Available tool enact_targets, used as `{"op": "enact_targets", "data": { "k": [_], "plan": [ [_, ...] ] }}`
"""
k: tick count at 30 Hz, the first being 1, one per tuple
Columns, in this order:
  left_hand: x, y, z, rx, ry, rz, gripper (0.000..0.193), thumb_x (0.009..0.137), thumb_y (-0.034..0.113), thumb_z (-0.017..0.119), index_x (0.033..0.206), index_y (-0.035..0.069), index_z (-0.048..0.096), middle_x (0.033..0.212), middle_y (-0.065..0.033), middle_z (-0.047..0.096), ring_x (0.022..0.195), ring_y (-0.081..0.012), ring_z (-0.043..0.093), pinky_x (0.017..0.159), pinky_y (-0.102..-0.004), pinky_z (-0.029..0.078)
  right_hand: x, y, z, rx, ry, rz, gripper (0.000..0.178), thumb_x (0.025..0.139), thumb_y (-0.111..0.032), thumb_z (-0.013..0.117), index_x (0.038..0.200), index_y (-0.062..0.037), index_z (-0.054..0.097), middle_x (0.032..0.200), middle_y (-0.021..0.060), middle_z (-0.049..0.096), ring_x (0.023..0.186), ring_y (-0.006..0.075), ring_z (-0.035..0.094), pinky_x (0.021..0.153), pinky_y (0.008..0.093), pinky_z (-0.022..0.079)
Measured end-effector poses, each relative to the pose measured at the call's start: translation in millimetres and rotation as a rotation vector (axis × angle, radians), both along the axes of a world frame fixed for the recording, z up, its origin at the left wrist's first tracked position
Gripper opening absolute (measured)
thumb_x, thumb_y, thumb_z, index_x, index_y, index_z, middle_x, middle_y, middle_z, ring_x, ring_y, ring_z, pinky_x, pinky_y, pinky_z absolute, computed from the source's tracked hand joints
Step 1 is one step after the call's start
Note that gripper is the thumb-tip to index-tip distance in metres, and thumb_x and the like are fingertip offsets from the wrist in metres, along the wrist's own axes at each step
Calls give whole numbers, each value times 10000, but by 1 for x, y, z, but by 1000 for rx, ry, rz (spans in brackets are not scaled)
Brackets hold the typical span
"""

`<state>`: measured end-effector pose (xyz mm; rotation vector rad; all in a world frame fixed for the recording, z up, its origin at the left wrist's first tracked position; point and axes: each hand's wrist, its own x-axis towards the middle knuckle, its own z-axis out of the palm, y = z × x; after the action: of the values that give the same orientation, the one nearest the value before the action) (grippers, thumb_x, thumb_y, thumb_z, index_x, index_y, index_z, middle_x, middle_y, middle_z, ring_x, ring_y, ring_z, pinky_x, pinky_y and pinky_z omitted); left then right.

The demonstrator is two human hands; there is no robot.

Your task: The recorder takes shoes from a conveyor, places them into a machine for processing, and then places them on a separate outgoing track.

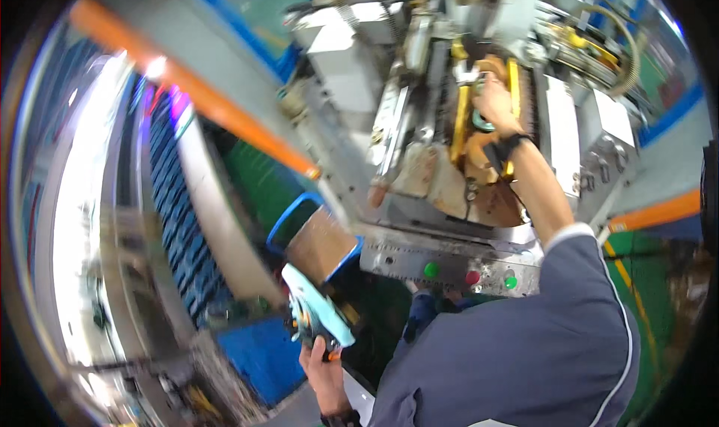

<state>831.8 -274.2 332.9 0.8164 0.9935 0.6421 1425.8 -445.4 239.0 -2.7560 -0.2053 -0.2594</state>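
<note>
Low and left of centre, my left hand [323, 367] is closed around a light-blue and dark part [318, 307] with a long curved pale edge; I cannot make out its exact kind. My right arm stretches forward into a machine [434, 187]. There, my right hand [493, 99] is curled down between two yellow rails [514, 82]. Its fingers seem closed on something small that they mostly hide. A teal-edged round piece [483, 121] shows just beneath that hand. Dark bands circle both wrists.
Green and red buttons [431, 270] sit on the machine's front panel. A blue-framed bin with a brown board [322, 243] stands to its left. Farther left runs a blue ridged conveyor [183, 225]. Orange bars [202, 90] slope at both sides.
</note>
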Motion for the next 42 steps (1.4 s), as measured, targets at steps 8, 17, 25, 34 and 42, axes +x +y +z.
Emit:
{"op": "enact_targets", "data": {
  "k": [8, 17, 25, 34, 42],
  "plan": [
    [-58, -78, -81, -98, 22, -59, 342, 903, 101, 623, 1187, -75, 550, 1047, -84, 635, 952, -160, 621, 822, -309, 519, -313, 21, -53, 280, -59, 951, 78, 826, -78, 604, 899, -51, 599, 914, 127, 591, 895, 321, 574, 722, 414, 485],
    [-180, -137, -112, -374, 3, 515, 251, 881, 85, 653, 1093, -36, 590, 991, -92, 635, 860, -204, 635, 733, -331, 544, -324, 33, -172, 184, 20, 1138, 118, 846, -47, 554, 950, -25, 607, 939, 177, 570, 957, 371, 539, 842, 451, 448],
    [-407, -153, -234, -208, 151, 1003, 287, 792, 22, 699, 1059, -37, 612, 962, -159, 659, 802, -300, 679, 639, -438, 592, -406, 214, 10, 619, 70, 1349, 119, 900, -48, 573, 1009, -4, 593, 929, 127, 608, 832, 255, 600, 719, 353, 480],
    [-645, -176, -309, -309, 644, 1405, 249, 701, 98, 709, 872, -67, 634, 802, -131, 663, 625, -226, 626, 549, -375, 500, -769, 422, 323, 605, -657, 2204, 267, 864, -3, 628, 1126, -55, 632, 987, 61, 662, 842, 149, 616, 763, 281, 489],
    [-704, -207, -366, -194, 1222, 1277, 668, 759, 194, 625, 1294, -116, 373, 1248, -343, 499, 1172, -440, 501, 1012, -435, 385, -1043, 474, 337, 504, -1250, 2594, 424, 798, -40, 642, 1212, -46, 550, 1255, 114, 557, 1112, 246, 564, 933, 325, 454]
  ]
}}
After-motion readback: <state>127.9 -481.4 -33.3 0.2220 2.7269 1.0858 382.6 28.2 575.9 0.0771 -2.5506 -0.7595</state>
